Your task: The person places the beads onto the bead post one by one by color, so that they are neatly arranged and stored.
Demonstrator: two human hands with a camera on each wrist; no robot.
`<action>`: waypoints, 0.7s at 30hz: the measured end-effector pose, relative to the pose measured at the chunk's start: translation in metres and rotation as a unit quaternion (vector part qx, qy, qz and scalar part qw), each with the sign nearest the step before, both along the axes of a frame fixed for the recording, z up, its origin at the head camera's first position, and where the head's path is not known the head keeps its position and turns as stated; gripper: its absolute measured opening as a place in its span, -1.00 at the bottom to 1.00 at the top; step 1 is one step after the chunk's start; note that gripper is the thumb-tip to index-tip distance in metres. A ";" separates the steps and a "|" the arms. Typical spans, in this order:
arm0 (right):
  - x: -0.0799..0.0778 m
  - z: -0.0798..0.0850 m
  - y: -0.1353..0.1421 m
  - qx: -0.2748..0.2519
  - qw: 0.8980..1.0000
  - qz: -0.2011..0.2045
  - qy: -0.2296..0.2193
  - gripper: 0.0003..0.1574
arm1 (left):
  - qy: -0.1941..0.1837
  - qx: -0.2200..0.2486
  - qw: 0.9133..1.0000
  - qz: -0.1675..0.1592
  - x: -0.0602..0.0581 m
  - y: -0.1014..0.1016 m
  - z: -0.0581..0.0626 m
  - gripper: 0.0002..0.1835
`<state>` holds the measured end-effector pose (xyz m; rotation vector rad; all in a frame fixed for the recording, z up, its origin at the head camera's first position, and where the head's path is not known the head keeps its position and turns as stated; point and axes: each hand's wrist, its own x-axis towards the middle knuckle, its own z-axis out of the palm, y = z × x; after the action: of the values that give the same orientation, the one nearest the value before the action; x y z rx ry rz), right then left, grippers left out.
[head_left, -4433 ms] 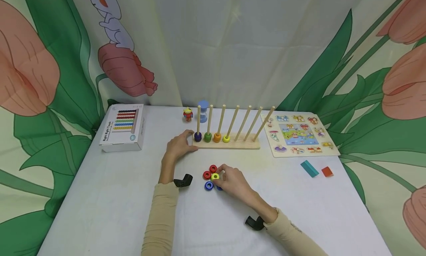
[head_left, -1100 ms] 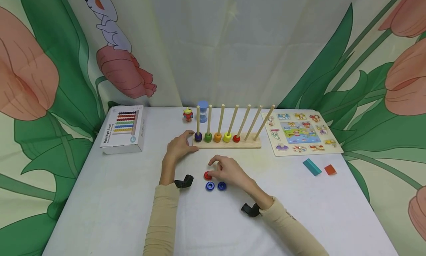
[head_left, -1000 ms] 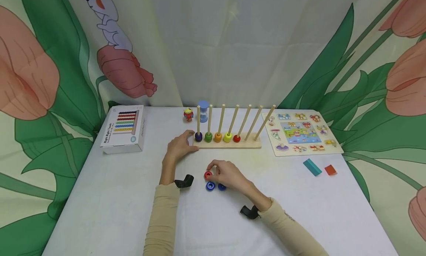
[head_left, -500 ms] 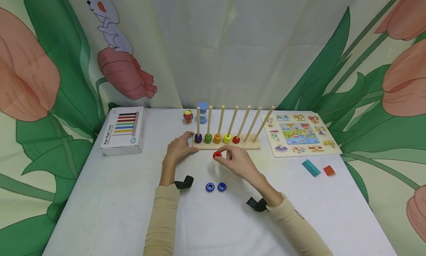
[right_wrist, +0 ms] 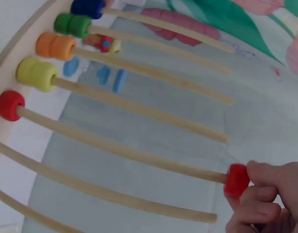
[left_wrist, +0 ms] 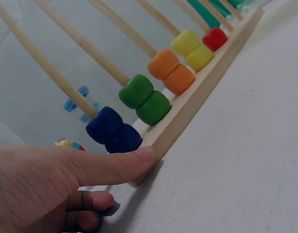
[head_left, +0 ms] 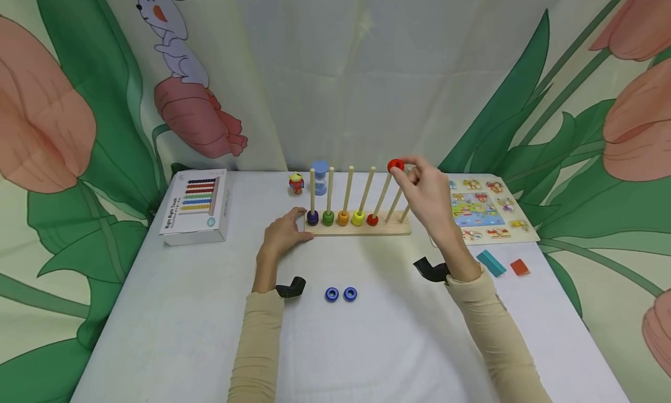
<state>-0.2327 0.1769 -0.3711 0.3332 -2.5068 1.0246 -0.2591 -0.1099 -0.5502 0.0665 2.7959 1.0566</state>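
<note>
My right hand point(head_left: 431, 198) pinches a red bead point(head_left: 395, 165) between thumb and fingers. In the right wrist view that bead point(right_wrist: 237, 180) sits at the top of the fifth peg point(right_wrist: 124, 151), with the peg's tip at its hole. My left hand point(head_left: 283, 235) grips the left end of the wooden peg rack point(head_left: 362, 230), its thumb point(left_wrist: 124, 165) along the end of the base. Pairs of dark blue point(left_wrist: 115, 131), green point(left_wrist: 145, 99), orange point(left_wrist: 171, 72) and yellow point(left_wrist: 192, 50) beads fill the first pegs. One red bead point(left_wrist: 215, 39) lies at the bottom of the fifth.
Two blue beads point(head_left: 332, 294) lie on the white table in front of the rack. Behind it stand a small toy figure point(head_left: 296, 183) and a blue sand timer point(head_left: 320, 179). A box point(head_left: 194, 208) is at left; a puzzle board point(head_left: 495, 234), a teal block point(head_left: 491, 263) and an orange block point(head_left: 520, 267) at right.
Yellow and red beads from the table have gone onto the rack. My right hand has lifted the last loose red bead up and right to the fifth peg's top. My left hand has stayed put.
</note>
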 end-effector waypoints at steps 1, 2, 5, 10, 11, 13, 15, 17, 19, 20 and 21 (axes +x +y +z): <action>-0.003 0.000 0.000 0.009 1.000 -0.007 0.000 -0.49 | 0.000 0.000 1.000 0.002 0.000 0.000 0.000 -0.22; -0.006 -0.002 0.000 0.017 1.000 -0.012 -0.001 -0.48 | 0.000 -0.001 1.000 0.004 0.000 0.000 0.000 -0.22; -0.012 -0.007 -0.003 0.034 0.999 -0.028 -0.005 -0.46 | -0.001 -0.001 1.000 0.002 0.000 -0.001 0.001 -0.22; -0.004 -0.020 -0.004 -0.013 1.000 -0.016 0.000 -0.44 | 0.000 0.001 1.000 0.000 -0.001 0.000 0.001 -0.22; 0.000 -0.025 -0.004 -0.028 1.000 -0.010 -0.001 -0.45 | 0.000 0.002 1.000 -0.001 0.000 0.000 0.001 -0.22; 0.010 -0.037 -0.004 -0.055 0.998 0.004 -0.011 -0.47 | 0.002 0.001 1.000 -0.002 0.000 0.000 0.001 -0.23; 0.021 -0.053 -0.005 -0.068 0.997 0.020 -0.036 -0.50 | 0.002 -0.001 1.000 -0.003 0.000 0.000 0.001 -0.22; 0.031 -0.071 -0.008 -0.065 0.994 0.041 -0.082 -0.51 | 0.001 -0.001 1.000 -0.002 0.000 0.000 0.001 -0.22; 0.043 -0.088 -0.013 -0.047 0.987 0.065 -0.137 -0.51 | 0.000 -0.001 1.000 0.000 0.000 0.000 0.001 -0.22; 0.048 -0.097 -0.015 -0.033 0.983 0.079 -0.163 -0.50 | -0.001 -0.001 1.000 0.000 0.000 0.000 0.002 -0.22; 0.055 -0.105 -0.017 -0.014 0.976 0.099 -0.194 -0.48 | -0.001 0.000 1.000 0.000 0.000 0.000 0.002 -0.22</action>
<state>-0.1781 0.1601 -0.4763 0.4149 -2.8449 1.3106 -0.2586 -0.1102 -0.5485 0.0650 2.7943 1.0567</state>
